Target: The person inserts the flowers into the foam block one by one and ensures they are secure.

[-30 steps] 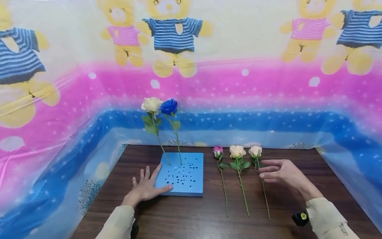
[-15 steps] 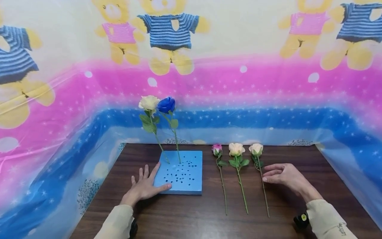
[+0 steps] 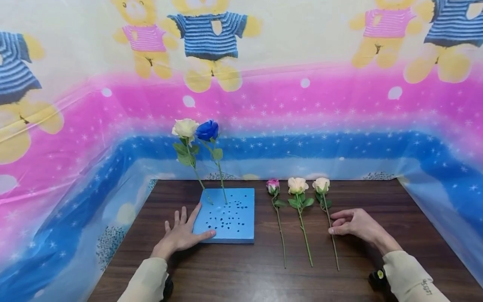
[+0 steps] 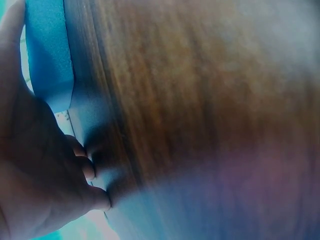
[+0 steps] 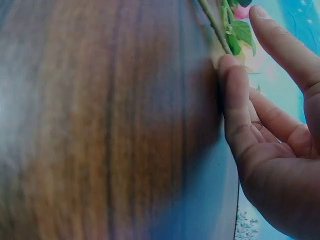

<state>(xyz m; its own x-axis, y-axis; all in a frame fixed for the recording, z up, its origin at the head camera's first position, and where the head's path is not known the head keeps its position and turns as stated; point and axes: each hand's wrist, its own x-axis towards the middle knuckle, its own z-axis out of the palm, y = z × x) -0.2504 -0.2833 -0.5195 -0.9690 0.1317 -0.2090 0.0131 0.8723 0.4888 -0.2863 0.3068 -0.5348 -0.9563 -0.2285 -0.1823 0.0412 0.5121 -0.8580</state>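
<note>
Head view: left hand (image 3: 182,233), fingers splayed, rests on the pierced blue block (image 3: 245,231), left half of the tabletop (image 3: 264,285); right hand (image 3: 356,226), loosely curved, meets the rightmost pale rose (image 3: 321,185), bloom toward the far edge (a mid-stem pinch should balance best). Left wrist: thumb along the block. Right wrist: fingertips apart, ungripping.

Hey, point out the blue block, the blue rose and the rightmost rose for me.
Blue block (image 3: 245,235): head view, bare top near its front edge.
Blue rose (image 3: 207,131): head view, middle of its petals.
Rightmost rose (image 3: 320,183): head view, its pale bloom.
</note>
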